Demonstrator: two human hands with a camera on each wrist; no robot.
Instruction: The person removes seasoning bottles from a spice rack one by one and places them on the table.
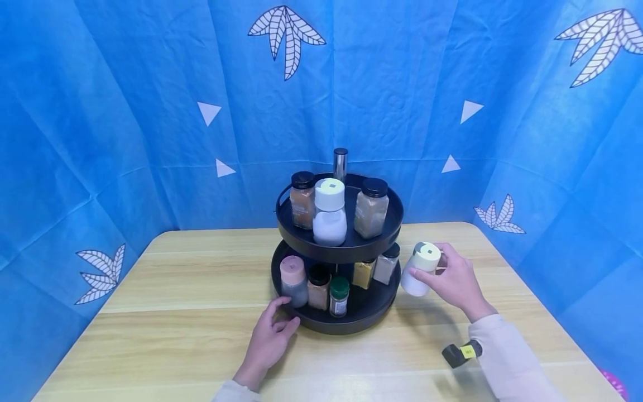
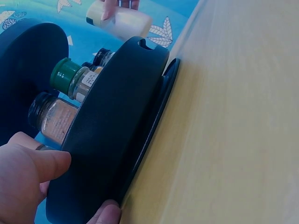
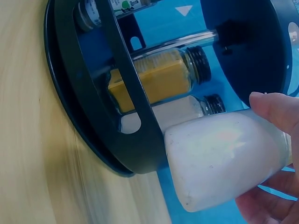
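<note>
My left hand (image 1: 268,340) holds the rim of the lower tier of a black two-tier round spice rack (image 1: 341,326) at its front left. In the left wrist view, its fingers (image 2: 51,165) touch the tier's wall. A pink-lidded jar (image 1: 293,282) stands just inside that rim. To the right of the rack, my right hand (image 1: 454,279) grips a white jar (image 1: 421,271) with a cream lid, tilted and raised above the table. The jar's base (image 3: 201,172) is beside the lower tier in the right wrist view; whether they touch I cannot tell.
The upper tier carries a white jar (image 1: 330,215) between two black-lidded spice jars (image 1: 372,209). Below are a green-lidded jar (image 1: 339,296), a brown spice jar (image 1: 318,287), a yellow one (image 1: 364,273) and a pale one (image 1: 385,265). Blue curtain (image 1: 402,84) surrounds the wooden table (image 1: 201,290).
</note>
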